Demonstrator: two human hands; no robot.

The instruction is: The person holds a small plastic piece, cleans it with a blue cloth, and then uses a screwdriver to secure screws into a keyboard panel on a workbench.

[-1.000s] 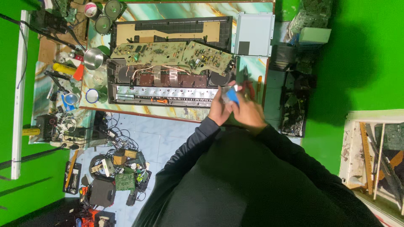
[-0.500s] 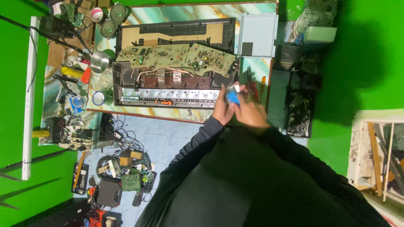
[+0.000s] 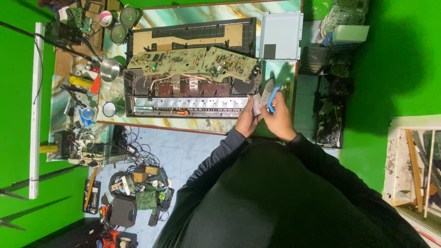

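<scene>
Green walls wrap all round the workbench (image 3: 193,14) in the head view, and the bench sits in the upper middle of the frame with a long opened-up machine (image 3: 188,94) lying flat on it. Two green circuit boards (image 3: 193,62) are flipped up and back, likely so the wires under them can be reached. Both hands meet just right of the machine's end. The right hand (image 3: 278,119) is closed round a thin blue tool (image 3: 273,100), tip pointing up. The left hand (image 3: 248,120) pinches a small grey piece (image 3: 257,106), held close to the tool, likely so the two can work on each other. An orange screwdriver (image 3: 180,112) lies on the machine's front strip, easy to grab. Heaps of parts and cables (image 3: 133,188) sit on the floor at lower left. Compared with a second ago, the hands have kept to almost the same spot by the machine's end, and the bench looks a bit higher in the frame.
</scene>
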